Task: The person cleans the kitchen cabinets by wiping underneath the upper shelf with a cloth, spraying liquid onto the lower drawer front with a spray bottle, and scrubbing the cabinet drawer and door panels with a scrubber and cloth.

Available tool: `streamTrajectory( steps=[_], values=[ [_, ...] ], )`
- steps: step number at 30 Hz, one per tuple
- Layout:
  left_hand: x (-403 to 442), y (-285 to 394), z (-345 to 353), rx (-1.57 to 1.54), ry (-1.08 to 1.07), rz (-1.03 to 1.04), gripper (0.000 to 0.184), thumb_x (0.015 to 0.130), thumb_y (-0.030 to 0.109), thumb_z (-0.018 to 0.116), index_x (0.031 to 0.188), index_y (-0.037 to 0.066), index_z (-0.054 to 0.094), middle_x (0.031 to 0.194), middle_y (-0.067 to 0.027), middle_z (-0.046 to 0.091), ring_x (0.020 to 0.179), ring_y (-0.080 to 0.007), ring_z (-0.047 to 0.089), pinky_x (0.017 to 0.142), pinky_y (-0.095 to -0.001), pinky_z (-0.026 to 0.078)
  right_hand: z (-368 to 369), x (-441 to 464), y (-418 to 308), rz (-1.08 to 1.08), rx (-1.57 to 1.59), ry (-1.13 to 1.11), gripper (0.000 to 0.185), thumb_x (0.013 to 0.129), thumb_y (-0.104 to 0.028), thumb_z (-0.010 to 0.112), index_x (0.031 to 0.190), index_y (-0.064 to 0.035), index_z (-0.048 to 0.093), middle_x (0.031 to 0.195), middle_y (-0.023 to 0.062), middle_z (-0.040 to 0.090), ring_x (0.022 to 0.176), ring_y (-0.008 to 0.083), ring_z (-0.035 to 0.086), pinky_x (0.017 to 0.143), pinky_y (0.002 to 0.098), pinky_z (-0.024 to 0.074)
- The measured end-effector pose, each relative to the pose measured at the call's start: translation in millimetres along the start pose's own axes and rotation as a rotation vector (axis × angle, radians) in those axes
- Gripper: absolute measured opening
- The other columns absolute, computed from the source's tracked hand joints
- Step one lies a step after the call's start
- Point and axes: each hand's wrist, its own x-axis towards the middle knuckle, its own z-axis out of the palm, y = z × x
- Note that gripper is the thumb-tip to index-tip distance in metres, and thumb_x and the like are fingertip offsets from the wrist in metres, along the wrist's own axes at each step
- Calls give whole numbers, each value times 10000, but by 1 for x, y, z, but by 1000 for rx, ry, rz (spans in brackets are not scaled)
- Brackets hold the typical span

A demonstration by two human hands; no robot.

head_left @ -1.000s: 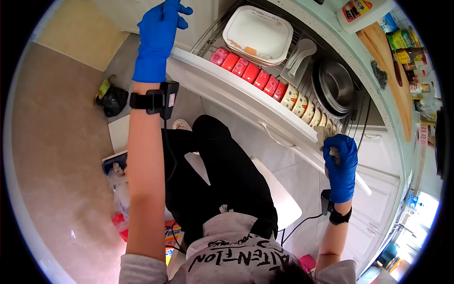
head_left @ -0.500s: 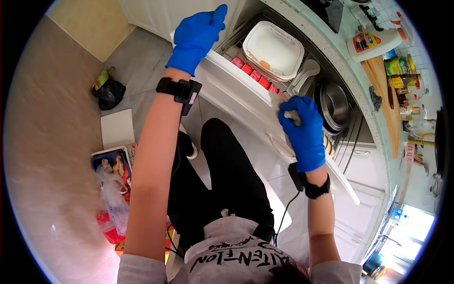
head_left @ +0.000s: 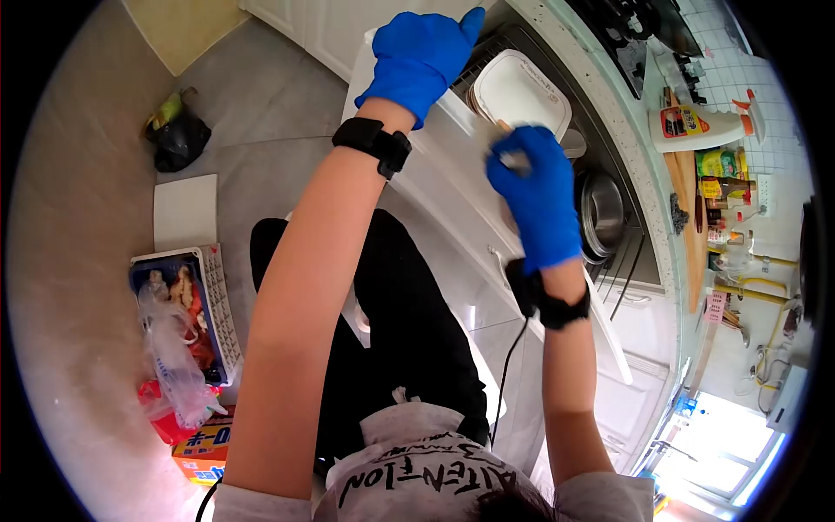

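Note:
My left hand [head_left: 424, 59], in a blue glove, is closed over the far end of the white drawer front [head_left: 448, 178], with the thumb stretched out along it. My right hand [head_left: 541, 196], gloved in blue too, is curled around a pale greyish cloth [head_left: 515, 162] at the top edge of the same drawer front; motion blurs it. Inside the pulled-out drawer, white square dishes [head_left: 522, 91] sit stacked in a wire rack. Steel bowls [head_left: 603, 213] stand nearer, partly behind my right hand.
Along the right runs a counter with a spray bottle [head_left: 696, 126], a wooden board [head_left: 689, 252], seasoning bottles and a dark scouring pad [head_left: 678, 214]. On the floor at left are a black bag [head_left: 178, 139], a basket [head_left: 228, 322] and an orange box [head_left: 209, 448].
The view has shifted. My right hand has moved along the drawer edge toward my left hand, still with the cloth. My left hand stays at the drawer's far end.

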Motion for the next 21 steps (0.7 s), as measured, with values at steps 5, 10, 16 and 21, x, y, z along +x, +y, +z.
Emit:
streamTrajectory(
  steps=[5, 10, 16, 21],
  values=[
    [4, 8, 1, -135, -44, -171, 331, 872, 316, 429, 834, 62, 639, 494, -75, 563, 461, -215, 562, 458, -343, 444, -29, -35, 17, 102, 140, -15, 156, 637, -26, 645, 776, -54, 578, 794, 64, 542, 771, 210, 543, 725, 294, 430],
    [11, 11, 7, -463, -74, -513, 646, 865, 498, 339, 437, 71, 564, 450, -111, 539, 430, -278, 541, 368, -384, 402, -25, -23, 1, 63, 101, 9, 232, 664, -21, 659, 890, -50, 613, 890, 61, 541, 835, 196, 537, 768, 288, 418],
    [14, 7, 13, -517, -106, -503, 626, 871, 489, 332, 480, 64, 574, 483, -116, 553, 437, -283, 540, 386, -387, 416, -3, -34, 7, -5, 96, 223, 172, 661, -2, 670, 824, -46, 641, 841, 76, 565, 824, 195, 546, 730, 288, 430],
    [33, -31, -42, -1443, -283, -787, 554, 878, 473, 366, 675, 31, 629, 467, -91, 547, 455, -199, 544, 545, -315, 458, 4, -17, -10, -41, -42, 189, 157, 653, -35, 658, 804, -76, 638, 827, 79, 575, 766, 224, 546, 669, 302, 442]
  ],
)
